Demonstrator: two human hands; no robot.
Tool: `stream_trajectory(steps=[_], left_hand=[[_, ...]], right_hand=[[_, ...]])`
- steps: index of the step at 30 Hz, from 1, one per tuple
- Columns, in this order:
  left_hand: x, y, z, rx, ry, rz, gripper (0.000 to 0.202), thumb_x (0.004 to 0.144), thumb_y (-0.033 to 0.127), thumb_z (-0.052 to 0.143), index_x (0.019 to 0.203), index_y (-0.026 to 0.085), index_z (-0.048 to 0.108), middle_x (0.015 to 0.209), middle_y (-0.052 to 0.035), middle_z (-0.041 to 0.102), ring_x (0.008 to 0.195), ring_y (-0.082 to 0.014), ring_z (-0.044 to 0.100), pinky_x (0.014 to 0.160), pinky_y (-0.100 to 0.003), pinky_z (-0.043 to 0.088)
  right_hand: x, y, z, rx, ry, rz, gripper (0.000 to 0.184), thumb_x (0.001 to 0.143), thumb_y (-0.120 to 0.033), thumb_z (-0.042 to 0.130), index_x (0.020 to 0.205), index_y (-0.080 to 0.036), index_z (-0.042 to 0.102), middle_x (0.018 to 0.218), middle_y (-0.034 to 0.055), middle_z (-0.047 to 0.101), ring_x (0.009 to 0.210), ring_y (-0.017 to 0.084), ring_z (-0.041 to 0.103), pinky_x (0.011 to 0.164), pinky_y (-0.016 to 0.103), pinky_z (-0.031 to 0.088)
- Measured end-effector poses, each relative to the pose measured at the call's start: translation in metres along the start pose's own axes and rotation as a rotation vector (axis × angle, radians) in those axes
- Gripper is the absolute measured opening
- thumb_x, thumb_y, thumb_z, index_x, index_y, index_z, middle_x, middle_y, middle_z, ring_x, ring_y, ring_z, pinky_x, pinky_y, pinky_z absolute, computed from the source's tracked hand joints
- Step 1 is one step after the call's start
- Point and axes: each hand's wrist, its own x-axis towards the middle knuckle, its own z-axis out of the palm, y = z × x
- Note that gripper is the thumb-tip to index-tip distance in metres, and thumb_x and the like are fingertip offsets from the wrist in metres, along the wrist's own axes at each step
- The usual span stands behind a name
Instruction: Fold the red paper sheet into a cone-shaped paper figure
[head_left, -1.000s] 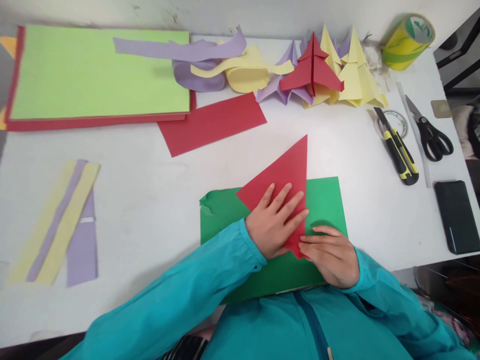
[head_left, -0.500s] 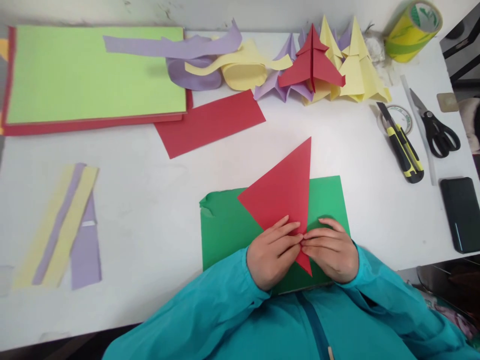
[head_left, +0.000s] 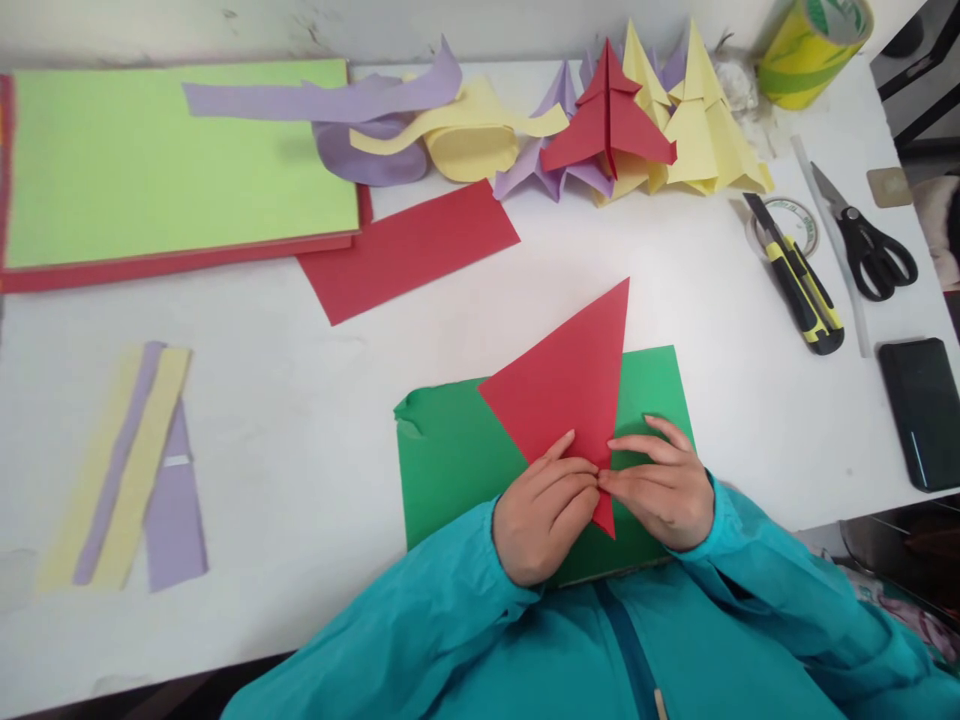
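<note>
A red paper folded into a triangle (head_left: 574, 385) lies on a green sheet (head_left: 450, 465) near the table's front edge, its tip pointing away from me. My left hand (head_left: 544, 510) and my right hand (head_left: 664, 490) meet at the triangle's near corner, fingers curled and pinching the red paper from either side. Both arms wear teal sleeves.
A lime sheet on a red stack (head_left: 172, 160) lies back left, with a red rectangle (head_left: 409, 250) beside it. Purple and yellow strips (head_left: 131, 465) lie left. Folded paper shapes (head_left: 637, 125), a tape roll (head_left: 814, 40), a utility knife (head_left: 799, 280), scissors (head_left: 870, 250) and a phone (head_left: 919, 410) sit at the right.
My left hand slid back from lying flat on the triangle to its near corner, where it now pinches the paper with the right hand. The triangle shifted slightly.
</note>
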Motion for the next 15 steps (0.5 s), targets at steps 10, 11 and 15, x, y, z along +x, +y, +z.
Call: stream_trajectory(steps=[10,11,15], left_hand=[[0.0024,-0.0085,-0.0033,0.075,-0.005,0.040,0.010,0.086,0.007,0.049,0.090,0.009,0.059,0.081,-0.0109,0.070,0.085,-0.0190,0.066,0.083,-0.037,0.058],[0.0030,-0.0088,-0.0032,0.078,-0.007,0.031,0.010,0.086,0.008,0.049,0.089,0.009,0.059,0.081,-0.0110,0.070,0.085,-0.0184,0.066,0.082,-0.036,0.058],[0.0059,-0.0104,-0.0031,0.046,-0.050,0.020,0.008,0.086,0.009,0.051,0.089,0.010,0.059,0.079,-0.0098,0.070,0.080,-0.0165,0.067,0.084,-0.036,0.058]], right_hand=[[-0.0003,0.0016,-0.0003,0.027,-0.018,0.068,0.016,0.085,-0.015,0.054,0.096,-0.020,0.064,0.078,-0.0014,0.072,0.096,0.016,0.063,0.098,0.040,0.037],[-0.0004,0.0012,-0.0001,0.015,-0.006,0.067,0.016,0.085,-0.015,0.054,0.096,-0.020,0.064,0.079,-0.0012,0.072,0.096,0.017,0.062,0.098,0.041,0.037],[0.0002,0.0010,0.0003,-0.017,0.033,0.067,0.018,0.085,-0.013,0.053,0.097,-0.020,0.065,0.074,-0.0015,0.071,0.084,0.016,0.062,0.093,0.038,0.039]])
